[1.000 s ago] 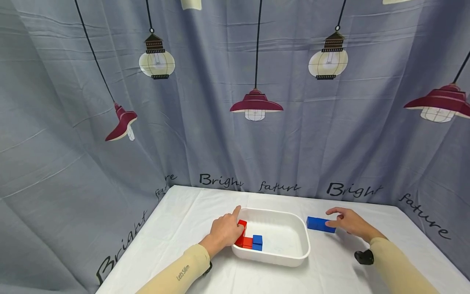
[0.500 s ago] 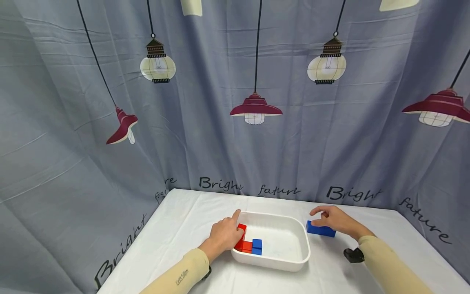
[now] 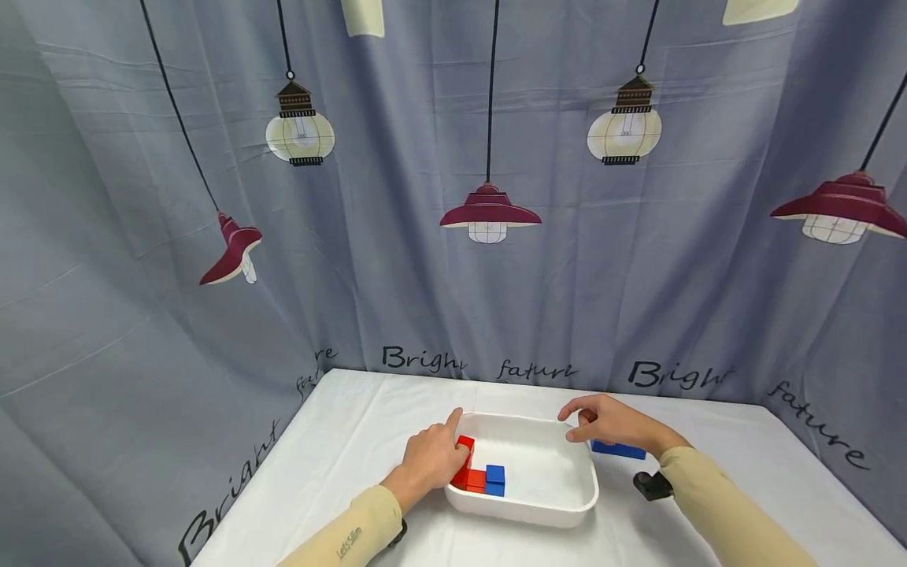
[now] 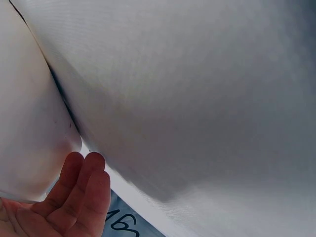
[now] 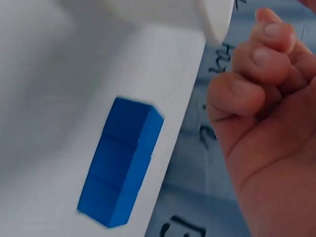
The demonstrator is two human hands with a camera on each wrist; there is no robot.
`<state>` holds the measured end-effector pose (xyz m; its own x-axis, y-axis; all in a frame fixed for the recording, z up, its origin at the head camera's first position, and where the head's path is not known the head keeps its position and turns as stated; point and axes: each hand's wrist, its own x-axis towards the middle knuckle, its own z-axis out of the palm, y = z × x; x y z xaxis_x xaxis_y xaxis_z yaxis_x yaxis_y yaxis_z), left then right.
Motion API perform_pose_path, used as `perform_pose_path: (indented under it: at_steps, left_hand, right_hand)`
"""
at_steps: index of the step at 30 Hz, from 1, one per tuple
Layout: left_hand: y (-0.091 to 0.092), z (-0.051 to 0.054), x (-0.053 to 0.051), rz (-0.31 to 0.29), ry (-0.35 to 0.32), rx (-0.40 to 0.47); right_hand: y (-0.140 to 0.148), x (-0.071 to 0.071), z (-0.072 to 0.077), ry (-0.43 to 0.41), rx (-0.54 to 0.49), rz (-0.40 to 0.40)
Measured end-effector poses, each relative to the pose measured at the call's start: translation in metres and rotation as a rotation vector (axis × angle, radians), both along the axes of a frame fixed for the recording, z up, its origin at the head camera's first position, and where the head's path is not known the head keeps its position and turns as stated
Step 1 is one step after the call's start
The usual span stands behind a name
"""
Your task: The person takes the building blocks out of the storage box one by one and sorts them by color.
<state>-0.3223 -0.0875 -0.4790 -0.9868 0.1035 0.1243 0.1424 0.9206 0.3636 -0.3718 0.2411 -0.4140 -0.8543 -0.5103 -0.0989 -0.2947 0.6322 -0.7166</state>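
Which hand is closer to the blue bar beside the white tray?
The right hand: in the head view it partly covers the blue bar. The left hand is across the white tray, at its left edge.

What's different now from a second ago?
The right hand moved left, from the blue block row to the right end of the white tray, with nothing visibly taken. The left hand stayed at the tray's left side; the blocks inside and the row stayed put.

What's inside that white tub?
In the white tub I see red blocks towards its left end, with a blue piece beside them. The person's left grip covers part of the red, so I can't count those blocks.
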Motion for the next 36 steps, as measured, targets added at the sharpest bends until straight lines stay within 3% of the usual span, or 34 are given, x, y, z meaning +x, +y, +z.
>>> perform_pose_path:
  at_steps: [7, 13, 27, 36]
  left_hand:
    - [0.001, 0.002, -0.001, 0.004, -0.027, 0.000]
    - [0.000, 0.004, -0.003, 0.005, -0.018, -0.006]
    - [0.002, 0.003, -0.003, 0.014, -0.036, -0.014]
    - [0.001, 0.003, -0.002, 0.013, -0.040, -0.019]
  right_hand:
    - [-0.026, 0.004, 0.006, -0.041, 0.010, 0.105]
    - [-0.046, 0.000, 0.005, -0.058, 0.041, 0.148]
    - [-0.084, -0.005, -0.009, -0.141, 0.043, 0.241]
    - [-0.094, -0.004, -0.024, -0.189, 0.013, 0.254]
